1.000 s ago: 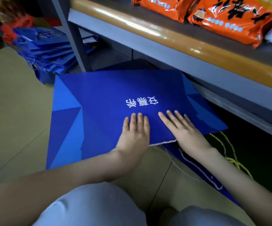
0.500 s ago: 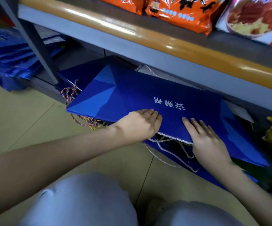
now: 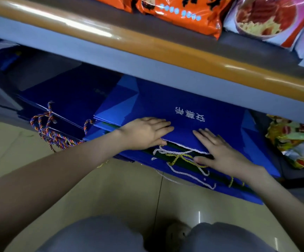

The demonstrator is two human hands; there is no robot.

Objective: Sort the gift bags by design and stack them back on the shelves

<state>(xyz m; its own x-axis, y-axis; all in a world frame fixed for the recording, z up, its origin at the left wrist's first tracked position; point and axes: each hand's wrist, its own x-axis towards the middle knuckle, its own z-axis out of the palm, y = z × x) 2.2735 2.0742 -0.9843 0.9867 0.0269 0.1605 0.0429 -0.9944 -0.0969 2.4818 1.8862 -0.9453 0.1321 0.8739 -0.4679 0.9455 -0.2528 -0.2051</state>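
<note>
Royal blue with white lettering is seen on the top gift bag (image 3: 184,110); white and yellow cords (image 3: 180,157) below it, rainbow-braided handles (image 3: 45,128) at left, orange snack packs (image 3: 180,13) at top.

Dim under the shelf (image 3: 165,73), glare streaks on its orange rail (image 3: 147,42), tile floor (image 3: 122,188) glints, edges blurred and wide-angle bent

Two hands (image 3: 144,132), two bag stacks (image 3: 165,104), perhaps four snack packets (image 3: 180,13) above.
</note>
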